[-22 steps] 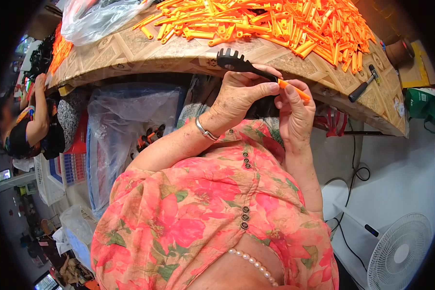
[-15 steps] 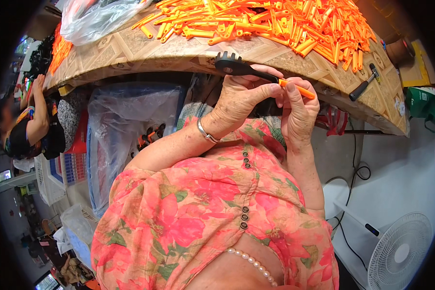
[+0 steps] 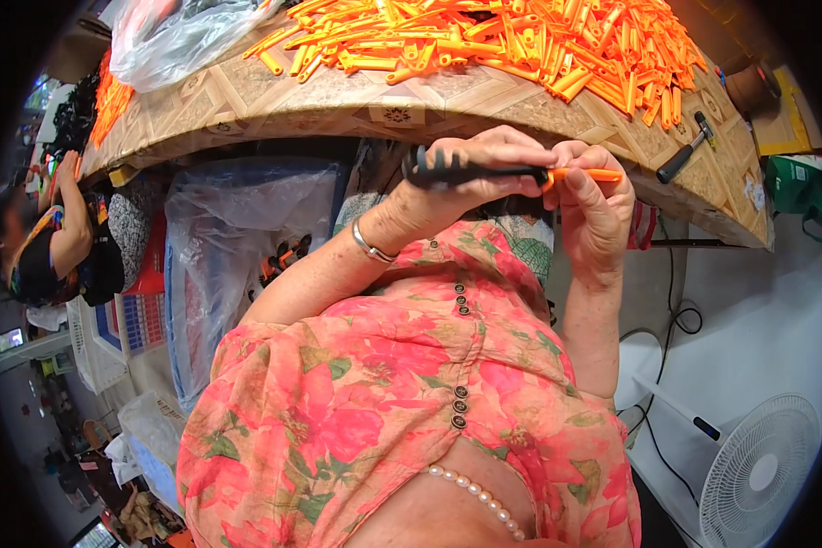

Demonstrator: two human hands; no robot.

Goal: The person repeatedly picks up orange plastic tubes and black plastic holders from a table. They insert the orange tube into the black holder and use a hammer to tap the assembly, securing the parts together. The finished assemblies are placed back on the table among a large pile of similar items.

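My left hand [image 3: 470, 173] is closed on a black pasta server [image 3: 438, 170], its toothed head lying over the palm near the wrist. The dark shaft runs right and meets an orange handle [image 3: 598, 174]. Around that handle the thumb and fingers of my right hand [image 3: 598, 215] are pinched. Both hands are close together over my lap, just in front of the table edge. My fingers partly hide the joint between shaft and handle.
A large heap of orange handles [image 3: 521, 41] covers the far table [image 3: 329, 108]. A hammer [image 3: 687, 151] lies at its right. Clear plastic bags [image 3: 178, 41] sit at left. Below right stands a white fan [image 3: 764, 470]; a person [image 3: 59, 233] works at far left.
The pasta server has turned in my left hand, its head dropping back toward my wrist. My right hand has shifted slightly right, and the orange handle now lies more level.
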